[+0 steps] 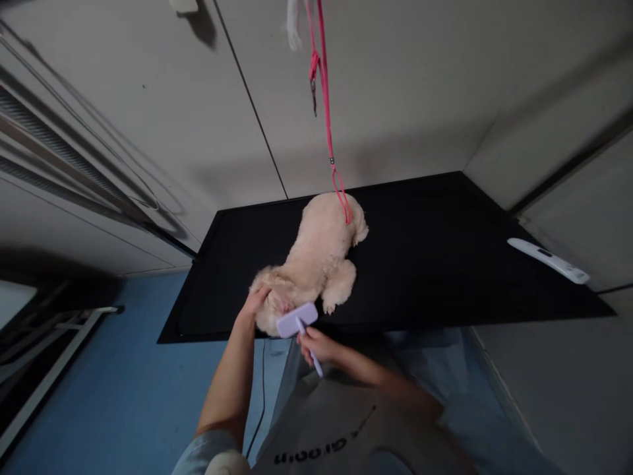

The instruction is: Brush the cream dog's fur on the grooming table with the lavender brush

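A cream-coloured curly dog (321, 237) lies on a black grooming table (420, 264), its head near the front edge. My left hand (254, 302) grips the dog's head from the left, its fingers partly sunk in the fur. Closed around the handle of a lilac slicker brush (298, 319) is my right hand (316, 346). The broad brush head is beside the dog's head, its flat back facing up; whether the bristles touch the fur is hidden. A pinkish patch, perhaps the inside of an ear, shows between hand and brush.
A pink grooming loop (341, 194) hangs down over the dog's back, and a metal clip (313, 99) dangles higher up. White clippers (548, 260) lie at the table's right edge. Ribbed hoses (59, 148) run along the left wall.
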`<state>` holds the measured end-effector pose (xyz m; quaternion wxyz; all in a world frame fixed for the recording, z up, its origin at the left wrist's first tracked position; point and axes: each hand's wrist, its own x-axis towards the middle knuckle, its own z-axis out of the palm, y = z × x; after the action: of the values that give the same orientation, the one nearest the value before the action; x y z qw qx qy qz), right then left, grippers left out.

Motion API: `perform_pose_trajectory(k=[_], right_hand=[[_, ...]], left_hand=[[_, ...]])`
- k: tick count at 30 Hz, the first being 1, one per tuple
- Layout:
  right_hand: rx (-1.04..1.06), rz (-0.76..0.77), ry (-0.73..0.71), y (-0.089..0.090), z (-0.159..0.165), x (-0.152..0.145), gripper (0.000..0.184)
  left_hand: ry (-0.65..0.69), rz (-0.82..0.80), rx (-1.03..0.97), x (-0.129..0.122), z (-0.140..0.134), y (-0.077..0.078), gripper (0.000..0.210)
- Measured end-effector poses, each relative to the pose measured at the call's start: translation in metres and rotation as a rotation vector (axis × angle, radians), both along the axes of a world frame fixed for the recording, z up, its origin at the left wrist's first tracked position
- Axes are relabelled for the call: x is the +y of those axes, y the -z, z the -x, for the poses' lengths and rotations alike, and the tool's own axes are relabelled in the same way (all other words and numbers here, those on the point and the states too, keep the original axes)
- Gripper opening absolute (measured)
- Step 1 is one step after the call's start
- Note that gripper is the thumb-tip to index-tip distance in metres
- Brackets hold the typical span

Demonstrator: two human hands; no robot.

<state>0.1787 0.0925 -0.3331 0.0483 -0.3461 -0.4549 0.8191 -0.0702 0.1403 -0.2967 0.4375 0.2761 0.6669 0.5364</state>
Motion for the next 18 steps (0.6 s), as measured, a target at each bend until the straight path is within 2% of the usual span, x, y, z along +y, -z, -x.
perform_pose_trajectory(k=[3, 4, 8, 13, 16, 18], right_hand=[[-0.003, 0.067, -0.109, 0.001, 0.003, -0.015, 0.015], [0.012, 0.082, -0.103, 0.002, 0.004, -0.019, 0.015], [0.062, 0.122, 0.086, 0.004, 0.015, -0.030, 0.019], [0.052, 0.208, 0.037, 0.006, 0.026, -0.039, 0.023], [0.076, 0.141, 0.146, 0.011, 0.022, -0.036, 0.018], [0.052, 0.112, 0.110, 0.013, 0.016, -0.034, 0.017]], left_hand=[[-0.043, 0.023, -0.007, -0.001, 0.004, 0.003, 0.056], [-0.048, 0.031, -0.006, -0.001, 0.004, 0.004, 0.055], [-0.013, 0.055, -0.056, -0.003, 0.000, 0.004, 0.056], [-0.045, 0.029, -0.050, -0.006, -0.006, -0.001, 0.053], [-0.024, 0.019, -0.055, -0.010, -0.004, 0.000, 0.055], [-0.018, -0.006, -0.054, -0.012, -0.003, 0.002, 0.057]])
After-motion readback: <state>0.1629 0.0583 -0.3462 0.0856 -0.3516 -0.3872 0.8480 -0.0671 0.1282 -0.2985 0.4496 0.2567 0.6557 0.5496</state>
